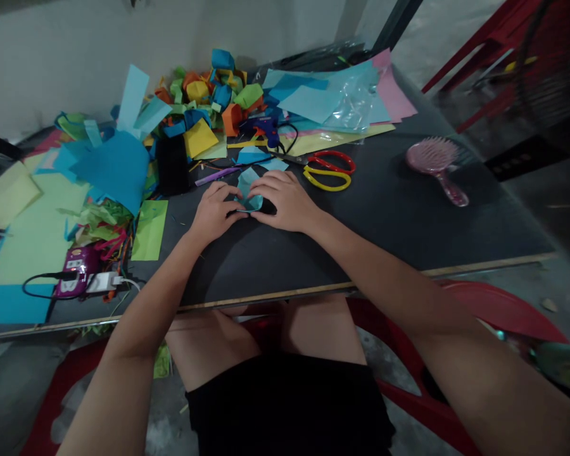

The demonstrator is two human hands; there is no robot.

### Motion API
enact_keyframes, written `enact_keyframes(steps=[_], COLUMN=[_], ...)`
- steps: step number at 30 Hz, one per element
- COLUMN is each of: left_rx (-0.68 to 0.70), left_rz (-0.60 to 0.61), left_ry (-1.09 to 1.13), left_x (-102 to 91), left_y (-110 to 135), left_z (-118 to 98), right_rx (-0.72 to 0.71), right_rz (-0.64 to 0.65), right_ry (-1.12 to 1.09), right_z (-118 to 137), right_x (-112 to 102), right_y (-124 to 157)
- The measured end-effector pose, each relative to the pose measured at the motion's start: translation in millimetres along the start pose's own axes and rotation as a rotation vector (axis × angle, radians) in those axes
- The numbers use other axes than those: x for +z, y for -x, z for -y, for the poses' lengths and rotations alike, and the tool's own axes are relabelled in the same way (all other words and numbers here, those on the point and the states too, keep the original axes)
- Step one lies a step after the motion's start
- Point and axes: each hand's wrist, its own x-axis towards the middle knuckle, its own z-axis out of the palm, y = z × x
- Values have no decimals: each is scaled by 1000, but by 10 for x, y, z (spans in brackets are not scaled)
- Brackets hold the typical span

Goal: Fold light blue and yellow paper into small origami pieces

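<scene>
A small light-blue folded paper piece (248, 190) lies on the dark table (384, 221), pinched between both hands. My left hand (215, 212) presses its left side with curled fingers. My right hand (285, 199) covers its right side, fingers bent down onto it. The lower part of the paper is hidden under my fingers.
Red and yellow scissors (329, 170) lie just right of my hands. A pink hairbrush (437, 166) is at the far right. A heap of coloured paper scraps (209, 104) and sheets fills the back and left. A purple device (73, 278) with cables sits near the front left edge.
</scene>
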Motion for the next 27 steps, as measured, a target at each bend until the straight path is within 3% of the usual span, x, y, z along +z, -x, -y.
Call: enact_keyframes(steps=[6,16,27], left_rx=[2,-49,-23], left_rz=[123,66,78], left_ry=[-26,-60,-127], left_x=[-62,-78,-86], left_y=[7,14,-4], left_z=[-96,-165,-180], right_rx=[-70,-122,10], right_rz=[96,63,31], right_ry=[23,-26,-11], right_z=[-31,-43,-28], right_x=[43,100,131], right_y=[-10,-9,-5])
